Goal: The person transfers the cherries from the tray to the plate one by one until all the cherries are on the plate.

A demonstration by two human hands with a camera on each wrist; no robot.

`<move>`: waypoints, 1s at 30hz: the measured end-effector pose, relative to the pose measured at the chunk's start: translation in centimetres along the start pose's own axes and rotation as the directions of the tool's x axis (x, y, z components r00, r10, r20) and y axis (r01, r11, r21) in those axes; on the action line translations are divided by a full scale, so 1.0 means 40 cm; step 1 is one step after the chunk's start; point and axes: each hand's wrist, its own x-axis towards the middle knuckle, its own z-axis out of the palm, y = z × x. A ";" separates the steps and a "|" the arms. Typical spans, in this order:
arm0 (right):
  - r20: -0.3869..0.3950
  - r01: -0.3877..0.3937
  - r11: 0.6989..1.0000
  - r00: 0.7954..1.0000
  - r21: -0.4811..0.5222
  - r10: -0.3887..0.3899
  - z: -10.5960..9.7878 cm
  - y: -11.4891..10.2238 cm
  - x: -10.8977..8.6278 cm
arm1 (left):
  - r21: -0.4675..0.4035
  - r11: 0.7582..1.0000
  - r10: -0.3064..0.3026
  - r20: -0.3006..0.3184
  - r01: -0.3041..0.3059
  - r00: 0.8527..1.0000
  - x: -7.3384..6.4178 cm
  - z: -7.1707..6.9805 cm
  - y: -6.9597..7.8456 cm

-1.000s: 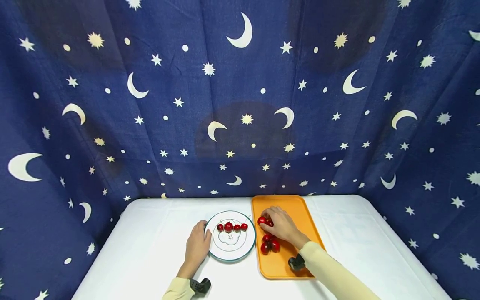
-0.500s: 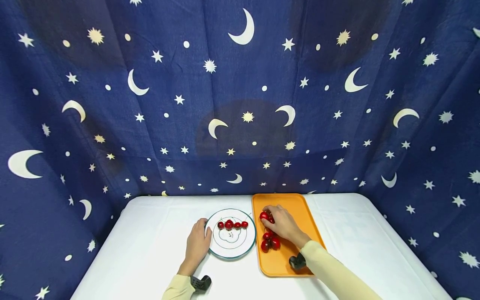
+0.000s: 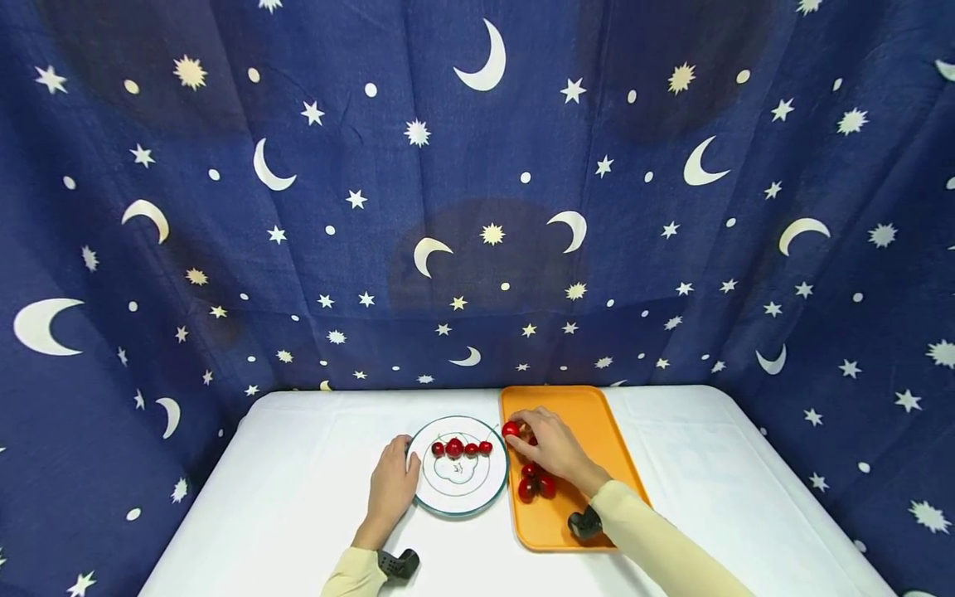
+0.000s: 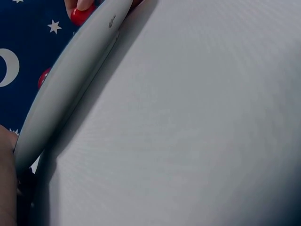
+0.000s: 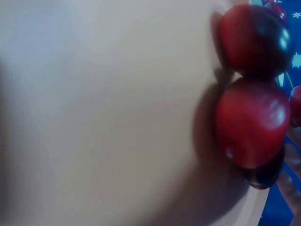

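My right hand (image 3: 554, 448) pinches a red cherry (image 3: 511, 429) over the left edge of the orange tray (image 3: 574, 406). In the left wrist view, fingertips hold this cherry (image 4: 82, 16) beyond the plate's rim. Part of another cherry shows under the palm. Lower on the tray sits a small cluster of cherries (image 3: 547, 487), large and blurred in the right wrist view. The white plate (image 3: 457, 502), green-rimmed with a drawn pattern, bears a row of several cherries (image 3: 454, 448). My left hand (image 3: 391, 489) holds its left rim, thumb on the top side.
A white cloth (image 3: 298, 489) covers the table, and the plate stands just left of the tray. Behind the table hangs a blue curtain (image 3: 336, 265) with moons and stars. Black devices (image 3: 399, 565) are worn on both wrists.
My right hand has shifted slightly left with the pinched cherry, from above the tray's cherries toward the tray's left edge. The left hand and plate stay in place.
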 end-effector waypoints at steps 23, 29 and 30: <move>0.063 0.155 0.988 0.986 -0.008 -0.154 0.037 -0.025 -0.004 | 0.003 1.000 -0.010 0.012 0.010 1.000 -0.008 0.004 -0.001; 0.064 0.166 0.986 0.984 -0.006 -0.166 0.035 -0.027 0.001 | 0.003 1.000 -0.008 0.007 0.008 1.000 -0.003 0.002 0.001; 0.065 0.169 0.986 0.984 -0.007 -0.169 0.034 -0.026 0.001 | 0.003 1.000 -0.007 0.005 0.007 1.000 -0.002 0.000 0.002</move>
